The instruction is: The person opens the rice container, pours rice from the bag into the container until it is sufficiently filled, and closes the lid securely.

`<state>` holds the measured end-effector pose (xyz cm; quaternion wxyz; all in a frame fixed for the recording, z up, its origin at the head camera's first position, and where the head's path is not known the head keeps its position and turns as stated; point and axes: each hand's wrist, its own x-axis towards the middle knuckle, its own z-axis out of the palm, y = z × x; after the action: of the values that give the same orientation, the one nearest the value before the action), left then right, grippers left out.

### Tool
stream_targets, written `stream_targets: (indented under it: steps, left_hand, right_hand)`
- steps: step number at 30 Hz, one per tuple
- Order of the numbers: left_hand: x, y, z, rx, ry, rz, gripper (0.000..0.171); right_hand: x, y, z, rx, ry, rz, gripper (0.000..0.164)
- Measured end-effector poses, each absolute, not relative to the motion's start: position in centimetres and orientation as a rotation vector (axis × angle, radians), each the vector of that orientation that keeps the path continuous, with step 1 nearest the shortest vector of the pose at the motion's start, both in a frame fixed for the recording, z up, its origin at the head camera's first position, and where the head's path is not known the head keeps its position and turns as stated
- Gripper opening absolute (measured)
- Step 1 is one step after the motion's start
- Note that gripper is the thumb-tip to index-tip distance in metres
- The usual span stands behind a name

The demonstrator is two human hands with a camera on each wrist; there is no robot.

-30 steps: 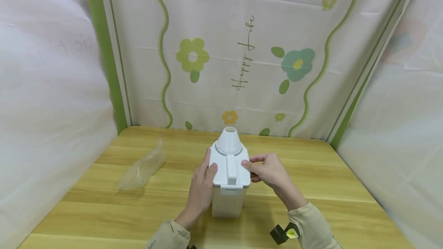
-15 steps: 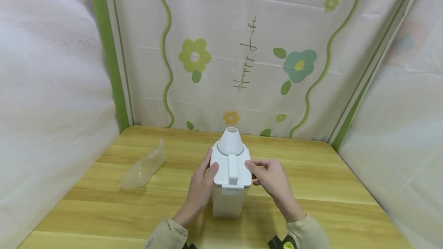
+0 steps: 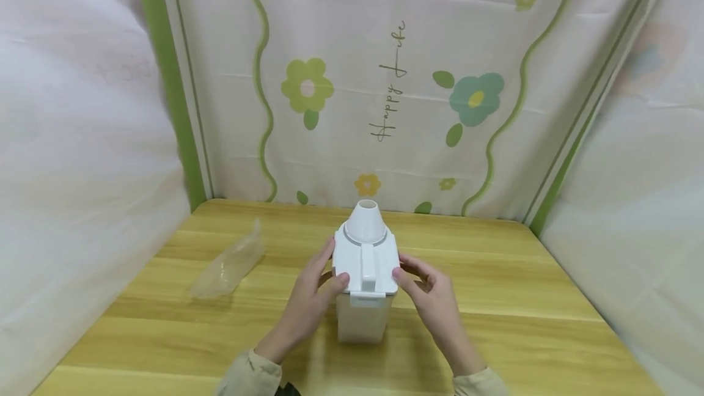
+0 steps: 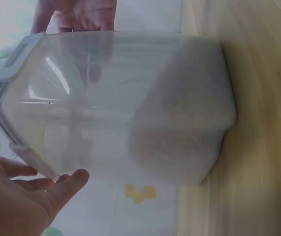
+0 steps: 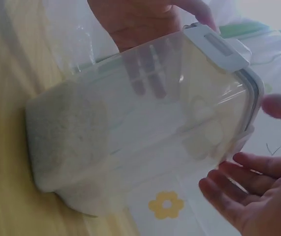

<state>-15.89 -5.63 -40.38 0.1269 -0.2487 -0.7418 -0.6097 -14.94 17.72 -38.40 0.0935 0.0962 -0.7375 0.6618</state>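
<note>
A clear plastic storage container (image 3: 360, 321) stands upright on the table, pale fine grains (image 5: 66, 128) filling its lower part. Its white lid (image 3: 352, 261) is on, bearing a raised handle bar and a cone-shaped cap (image 3: 365, 223). My left hand (image 3: 308, 301) grips the lid's left edge, thumb on top and fingers down the side by a latch (image 4: 34, 160). At the right edge my right hand (image 3: 434, 298) holds the lid likewise, its thumb at the rim and its fingers beside the side latch. The front latch (image 3: 367, 300) lies flat against the wall.
A crumpled clear plastic bag (image 3: 228, 267) lies on the wooden table (image 3: 522, 310), left of the container. A flowered curtain (image 3: 330, 151) hangs behind the table's back edge, and white sheets (image 3: 82, 139) hang at both sides.
Both hands have slid slightly toward me along the lid, their thumbs now nearer its front. The right hand's fingers have spread along the side. The container stays in place.
</note>
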Motion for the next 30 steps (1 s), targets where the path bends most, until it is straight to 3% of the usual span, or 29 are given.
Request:
stream_targets:
  steps: [11,19,30]
  left_hand:
    - [-15.6,-6.5,-41.2,-0.796,-2.057,-1.733,0.066]
    - [-15.9,-6.2,-42.1,-0.797,-2.025,-1.738,0.074]
    - [-15.5,-6.2,-42.4,-0.765,-1.989,-1.804,0.070]
  right_hand:
    - [-14.8,17.8,-40.4,0.688,-1.966,2.025,0.054]
    - [-14.9,17.8,-40.9,0.728,-1.922,1.949,0.057]
    - [-14.4,17.1,-41.4,0.713,-1.749,2.117,0.054]
